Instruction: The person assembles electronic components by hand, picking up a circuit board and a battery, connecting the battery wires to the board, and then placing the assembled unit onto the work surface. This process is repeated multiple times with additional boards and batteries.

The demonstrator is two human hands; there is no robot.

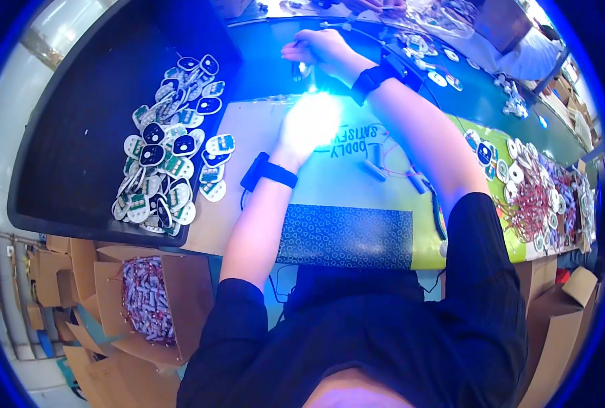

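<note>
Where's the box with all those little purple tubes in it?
In the head view, the open cardboard box is at the lower left, below the black tray in the picture and left of the person's left arm.

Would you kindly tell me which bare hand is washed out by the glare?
The left bare hand: blue-white glare hides its details, while the right bare hand, higher in the picture, shows its shape clearly.

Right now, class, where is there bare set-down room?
The black tray left of the heaped circuit boards and the patterned mat right of the left forearm look bare. Red wires and white discs crowd the right end; glare hides the left hand.
</note>
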